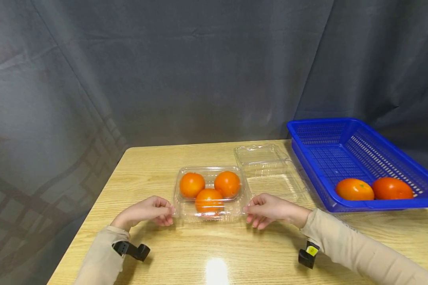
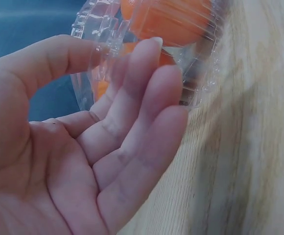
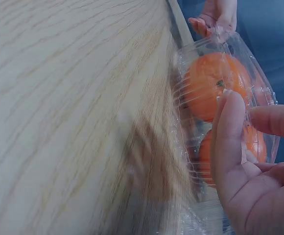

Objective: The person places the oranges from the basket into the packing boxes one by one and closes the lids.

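A clear plastic clamshell container (image 1: 214, 172) sits on the table with three oranges (image 1: 209, 201) inside and its lid over them. At its near left corner my left hand (image 1: 150, 211) pinches the rim between thumb and forefinger; the left wrist view shows the thumb (image 2: 59, 58) on the plastic edge and the other fingers loosely bent. My right hand (image 1: 269, 211) pinches the near right corner the same way. In the right wrist view, a forefinger (image 3: 231, 122) and thumb meet at the rim, close beside an orange (image 3: 215, 85) under the plastic.
Behind and right of the container lies another clear clamshell (image 1: 271, 170), opened out, with nothing in it. A blue plastic basket (image 1: 306, 158) stands at the right, holding two oranges (image 1: 354, 189) at its near end. A dark curtain (image 1: 199, 79) hangs behind the wooden table (image 1: 157, 162).
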Demonstrator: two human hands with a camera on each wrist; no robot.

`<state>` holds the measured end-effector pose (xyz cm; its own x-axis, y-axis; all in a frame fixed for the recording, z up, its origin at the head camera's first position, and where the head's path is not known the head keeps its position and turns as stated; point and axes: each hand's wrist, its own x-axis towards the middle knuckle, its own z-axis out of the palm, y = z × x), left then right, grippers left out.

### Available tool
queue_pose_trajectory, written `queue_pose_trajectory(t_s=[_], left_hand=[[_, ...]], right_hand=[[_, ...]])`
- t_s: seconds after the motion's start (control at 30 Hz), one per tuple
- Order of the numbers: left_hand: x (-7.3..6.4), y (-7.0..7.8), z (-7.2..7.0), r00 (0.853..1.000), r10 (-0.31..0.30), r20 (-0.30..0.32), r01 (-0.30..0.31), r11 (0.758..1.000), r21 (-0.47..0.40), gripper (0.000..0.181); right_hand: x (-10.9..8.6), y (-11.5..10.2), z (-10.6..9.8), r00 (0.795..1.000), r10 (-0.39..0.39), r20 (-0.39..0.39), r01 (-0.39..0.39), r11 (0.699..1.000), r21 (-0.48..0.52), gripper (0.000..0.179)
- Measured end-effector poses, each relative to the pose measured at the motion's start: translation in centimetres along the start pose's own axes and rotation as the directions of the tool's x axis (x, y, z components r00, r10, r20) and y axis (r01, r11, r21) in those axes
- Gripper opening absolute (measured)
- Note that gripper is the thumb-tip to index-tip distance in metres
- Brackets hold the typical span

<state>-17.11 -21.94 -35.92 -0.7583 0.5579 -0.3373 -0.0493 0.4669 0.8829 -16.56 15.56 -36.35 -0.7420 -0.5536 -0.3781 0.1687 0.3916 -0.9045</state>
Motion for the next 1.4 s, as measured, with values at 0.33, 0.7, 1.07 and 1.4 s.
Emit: queue_pose_trajectory(t_s=[0.33, 0.7, 1.07, 1.4], left_hand=[[0.12, -0.37, 0.10, 1.000, -0.005, 0.013, 0.005, 1.000, 0.000, 0.031], [0.07, -0.31, 0.18, 1.000, 0.009, 0.023, -0.008, 1.000, -0.014, 0.029], [0.07, -0.35, 0.15, 1.000, 0.015, 0.025, -0.014, 1.000, -0.025, 0.031], [0.04, -0.30, 0.24, 1.000, 0.009, 0.026, -0.009, 1.000, -0.024, 0.033]], right_hand=[[-0.04, 0.24, 0.56, 1.000, 0.026, 0.011, -0.027, 0.997, 0.075, 0.026], [-0.03, 0.50, 0.65, 0.999, 0.012, 0.033, -0.016, 0.993, 0.121, 0.022], [0.16, 0.72, 0.73, 0.999, -0.012, 0.033, 0.006, 0.986, 0.167, 0.017], [0.17, 0.87, 0.90, 1.000, -0.006, 0.024, 0.001, 0.981, 0.192, 0.014]])
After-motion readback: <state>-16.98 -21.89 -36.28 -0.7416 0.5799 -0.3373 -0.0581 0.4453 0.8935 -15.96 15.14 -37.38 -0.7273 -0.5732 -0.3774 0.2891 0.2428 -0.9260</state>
